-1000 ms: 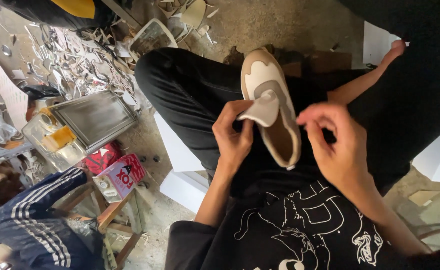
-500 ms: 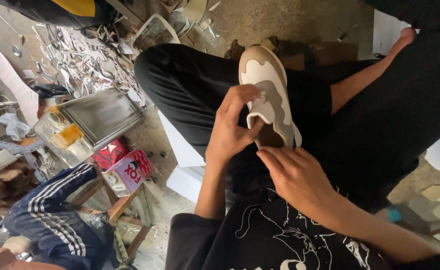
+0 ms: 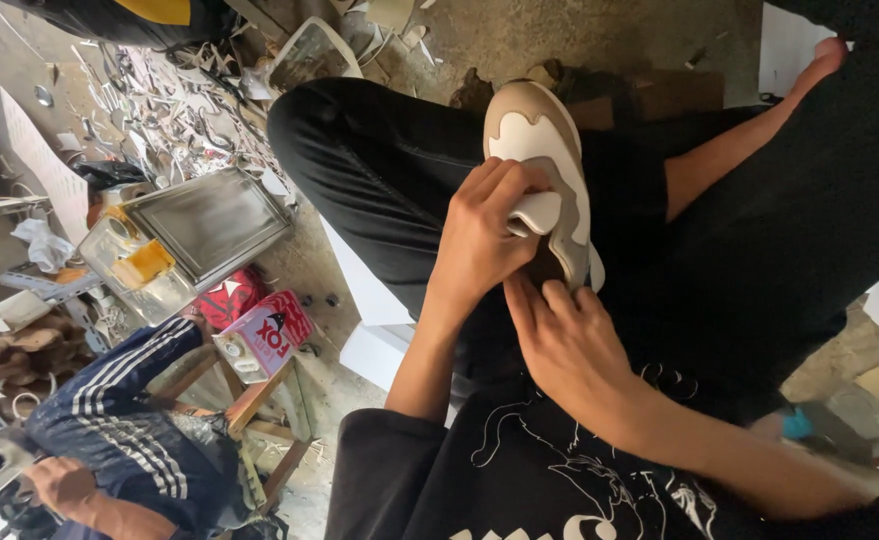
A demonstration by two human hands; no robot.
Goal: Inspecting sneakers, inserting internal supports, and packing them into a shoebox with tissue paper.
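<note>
— Changed since a second ago?
— Right hand [image 3: 570,345] dropped from mid-air to the heel end of the shoe [image 3: 545,150], fingers curled under it.
— And the left hand [image 3: 485,235]?
— Clamped on the white tongue, as before. Shoe resting across the lap, now gripped from both sides.

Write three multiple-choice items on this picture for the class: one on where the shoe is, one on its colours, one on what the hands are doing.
1. Where does the shoe rest?
A. on the person's lap
B. on the metal tray
C. on the wooden stool

2. Which colours is the shoe?
A. red and black
B. tan and white
C. blue and yellow

3. What is the left hand doing?
A. hanging free
B. gripping the shoe's side
C. holding a hammer

Answers:
1 A, it lies across the black trousers.
2 B, tan and white panels show on the upper.
3 B, its fingers curl over the shoe, while the right hand touches the heel end.
</note>
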